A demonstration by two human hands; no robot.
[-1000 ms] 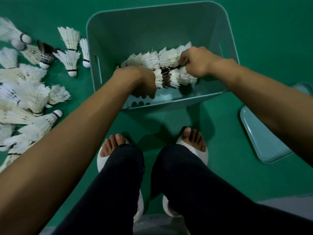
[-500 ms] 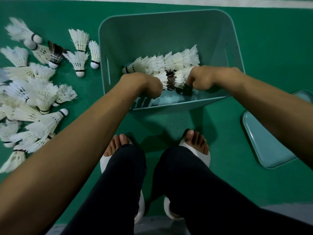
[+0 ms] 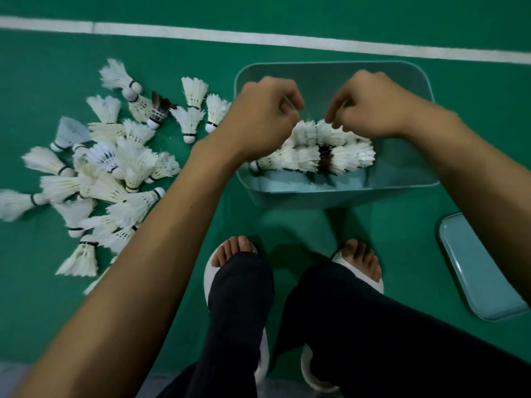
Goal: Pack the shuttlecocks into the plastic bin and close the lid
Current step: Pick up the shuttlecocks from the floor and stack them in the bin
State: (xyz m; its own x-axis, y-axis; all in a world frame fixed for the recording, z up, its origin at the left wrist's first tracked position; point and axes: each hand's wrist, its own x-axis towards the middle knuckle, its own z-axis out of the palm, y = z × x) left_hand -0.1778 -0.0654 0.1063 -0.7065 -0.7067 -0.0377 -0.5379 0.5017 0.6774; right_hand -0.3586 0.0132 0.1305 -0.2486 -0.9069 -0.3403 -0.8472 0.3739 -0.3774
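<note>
Court floor [image 3: 43, 311], green, with a white line [image 3: 258, 38] running beyond both hands.

Dark trousers [image 3: 373, 340] and white sandals [image 3: 211, 272] sit nearest us, well back from the hands.

Bin [image 3: 402, 173], pale teal, open, directly under both hands. Its lid [image 3: 477, 271] lies flat on the floor, off the bin, out past the right forearm and back toward us.

Loose pile of shuttlecocks [image 3: 115, 173] is spread on the floor outside the left hand, well apart from it; one dark-feathered shuttlecock [image 3: 159, 109] sits among the white ones.

Packed shuttlecocks [image 3: 304, 159] lie on their sides in nested rows inside the bin, just below the fingers. The left forearm hides their left end and the bin's near left corner.

Left hand [image 3: 258, 119] hovers over the bin, fingers curled, thumb near fingertips; we see nothing in it, but blur leaves us unable to tell.

Right hand [image 3: 370, 107] has its fingers curled down, tips at the feathers; we cannot tell whether it pinches them.
</note>
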